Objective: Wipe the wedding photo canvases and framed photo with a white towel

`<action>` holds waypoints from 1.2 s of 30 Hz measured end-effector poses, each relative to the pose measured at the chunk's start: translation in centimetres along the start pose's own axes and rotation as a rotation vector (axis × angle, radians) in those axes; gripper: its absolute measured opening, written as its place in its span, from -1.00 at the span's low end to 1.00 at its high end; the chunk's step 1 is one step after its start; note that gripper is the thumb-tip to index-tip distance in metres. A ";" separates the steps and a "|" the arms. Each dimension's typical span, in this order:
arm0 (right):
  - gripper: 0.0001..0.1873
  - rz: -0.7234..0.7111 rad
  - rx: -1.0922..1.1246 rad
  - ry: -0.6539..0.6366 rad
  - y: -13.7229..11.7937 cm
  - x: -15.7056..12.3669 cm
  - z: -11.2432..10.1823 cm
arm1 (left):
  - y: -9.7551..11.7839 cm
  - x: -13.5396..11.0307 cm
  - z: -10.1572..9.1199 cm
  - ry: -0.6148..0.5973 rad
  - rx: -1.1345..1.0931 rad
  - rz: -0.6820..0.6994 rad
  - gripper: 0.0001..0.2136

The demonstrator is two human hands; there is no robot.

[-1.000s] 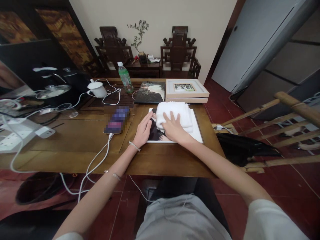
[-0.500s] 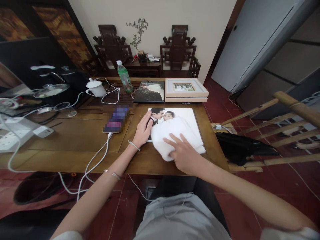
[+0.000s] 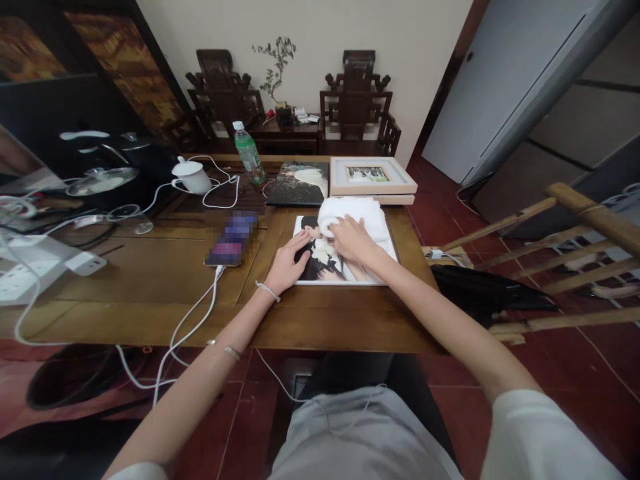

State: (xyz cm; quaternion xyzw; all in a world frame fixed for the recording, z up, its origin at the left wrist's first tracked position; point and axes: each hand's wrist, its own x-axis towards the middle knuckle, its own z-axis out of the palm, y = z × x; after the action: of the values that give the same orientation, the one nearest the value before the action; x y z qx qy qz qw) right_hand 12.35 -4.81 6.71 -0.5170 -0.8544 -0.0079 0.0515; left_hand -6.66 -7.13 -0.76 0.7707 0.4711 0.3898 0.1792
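Note:
A photo panel showing a couple lies flat on the wooden table in front of me. My left hand rests on its left edge, fingers stretched out. My right hand grips a folded white towel at its left side. The towel covers the upper right of the panel and reaches its far edge. Part of the picture is hidden under the towel and my right hand.
Behind the panel lie a dark photo panel and stacked light wooden frames. To the left are a charging phone, a green-labelled bottle, a lidded white cup and a power strip. A bamboo chair stands right.
My right hand and the towel have moved away from me, from the panel's near edge to its far edge, uncovering the lower part of the picture. My left hand stays nearly in place.

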 end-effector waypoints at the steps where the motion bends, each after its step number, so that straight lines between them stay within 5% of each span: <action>1: -0.60 -0.009 0.028 -0.006 -0.5 0.9 -0.1 | -0.1 0.0 0.0 -0.005 0.003 0.003 -0.58; 6: -0.58 -0.084 0.137 -0.030 -2.6 3.9 -0.6 | -0.4 0.1 0.0 -0.022 0.018 -0.007 -0.59; 10: -0.59 -0.103 0.134 -0.004 -2.3 3.7 -0.2 | -0.3 0.0 -0.1 -0.029 0.002 -0.008 -0.58; 19: -0.60 0.051 0.061 0.010 6.9 -1.5 0.0 | -0.7 0.1 0.2 -0.083 -0.067 0.003 -0.54; 22: -0.57 0.044 0.014 0.004 8.3 -3.6 0.2 | -0.7 0.1 0.3 -0.075 -0.063 0.014 -0.54; 32: -0.66 -0.162 -0.068 0.027 1.2 -16.0 1.2 | 0.2 -0.1 0.2 -0.051 -0.031 0.010 -0.55; 36: -0.69 -0.193 -0.066 -0.023 0.2 -17.2 0.8 | 0.3 -0.1 0.2 -0.035 -0.028 0.001 -0.56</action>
State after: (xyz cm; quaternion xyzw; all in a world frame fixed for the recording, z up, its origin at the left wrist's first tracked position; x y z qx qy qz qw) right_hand 20.35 -19.87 4.24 -0.4337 -0.9001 -0.0352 0.0234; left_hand -6.42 -7.35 -0.74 0.7751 0.4621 0.3827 0.1981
